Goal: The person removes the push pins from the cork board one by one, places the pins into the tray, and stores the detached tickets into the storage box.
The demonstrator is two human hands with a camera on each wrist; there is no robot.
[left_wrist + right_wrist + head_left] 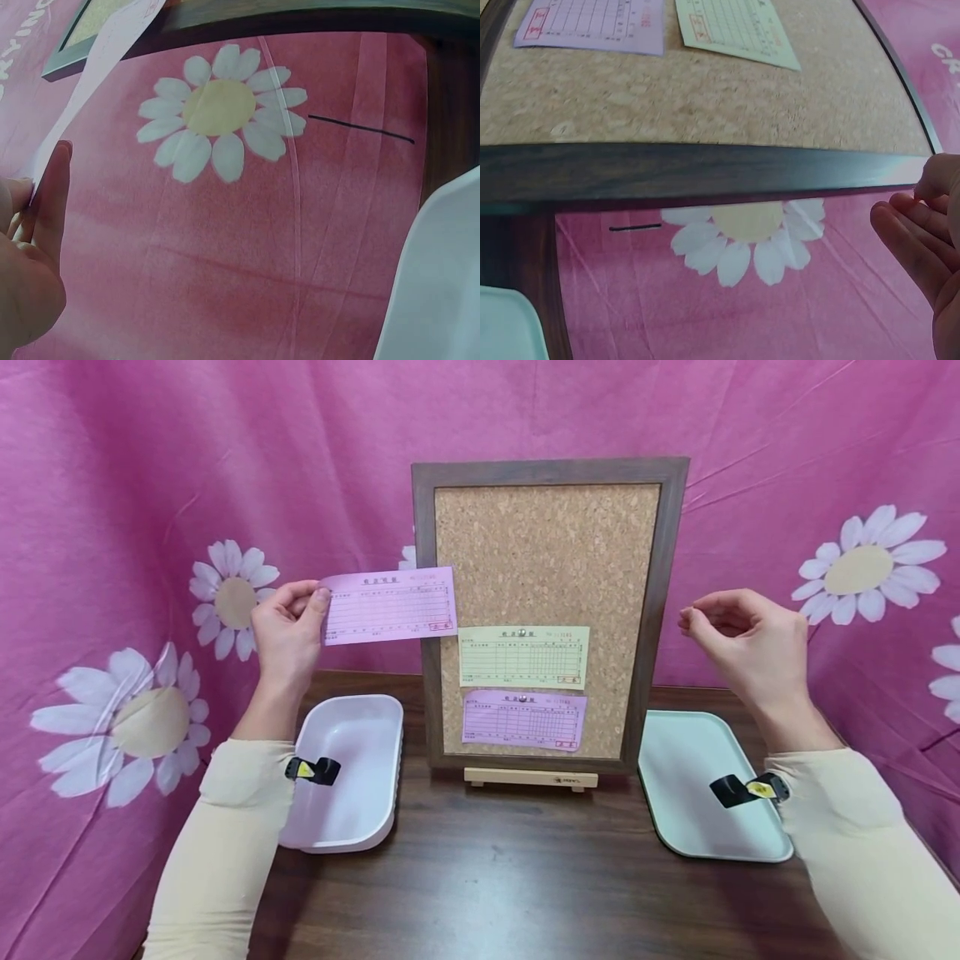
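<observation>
Between thumb and fingers my left hand (288, 631) pinches the left end of a pinkish-purple receipt slip (390, 607). The slip's right end overlaps the left frame of a cork board (547, 552) in the head view. A pale green receipt slip (491, 660) is pinned low on the cork, with a purple slip (491, 720) just under it. A small push pin (522, 632) sits at the green slip's top. Right of the board, my right hand (753, 647) is raised with thumb and fingertips pressed together; I cannot tell whether something tiny is between them.
A white basin (348, 777) stands at the left, below my left forearm. On the right lies a pale green tray (701, 777). The board leans on a small wooden stand (528, 777) on the dark wooden table (480, 877). Behind hangs a pink daisy-print cloth (315, 460).
</observation>
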